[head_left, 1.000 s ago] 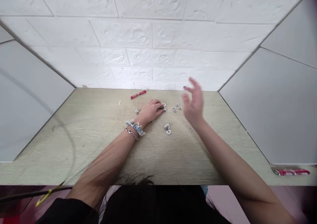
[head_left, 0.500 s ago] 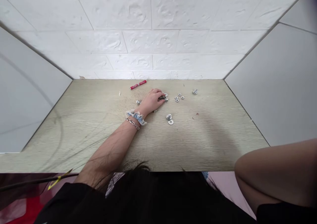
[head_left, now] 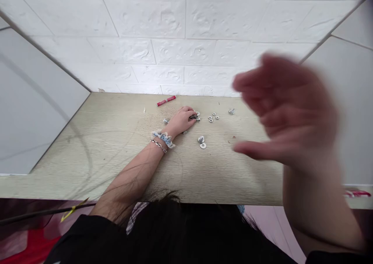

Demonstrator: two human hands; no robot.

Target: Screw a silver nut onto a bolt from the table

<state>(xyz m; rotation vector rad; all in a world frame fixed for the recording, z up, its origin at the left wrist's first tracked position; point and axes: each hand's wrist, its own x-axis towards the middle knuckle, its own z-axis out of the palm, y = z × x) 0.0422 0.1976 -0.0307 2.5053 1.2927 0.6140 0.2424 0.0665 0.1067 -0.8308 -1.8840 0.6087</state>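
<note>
My left hand (head_left: pixel 184 121) rests on the wooden tabletop (head_left: pixel 233 182), its fingers and thumb closed round a small dark metal piece (head_left: pixel 193 117) that I cannot make out clearly. Beside its fingertips lie a washer (head_left: pixel 198 113) and a bolt end. My right hand (head_left: pixel 288 112), blurred, is raised at the right above the table, thumb and fingers apart, with nothing between them. Several nuts (head_left: pixel 213 117) lie right of my left hand. Nearer to me is a bolt with washers (head_left: pixel 201 139), touching a flat washer (head_left: pixel 203 145).
A red marker (head_left: pixel 166 100) lies near the white brick wall (head_left: pixel 169 50). Another bolt (head_left: pixel 231 111) is at the back right, and one (head_left: pixel 166 121) sits left of my left hand. A red object (head_left: pixel 358 193) shows at the right edge. A black cable (head_left: pixel 46 213) crosses the lower left.
My right hand has come up into view at the right, where only the arm showed before. The view has shifted slightly. My left hand stays closed in the same place on the table.
</note>
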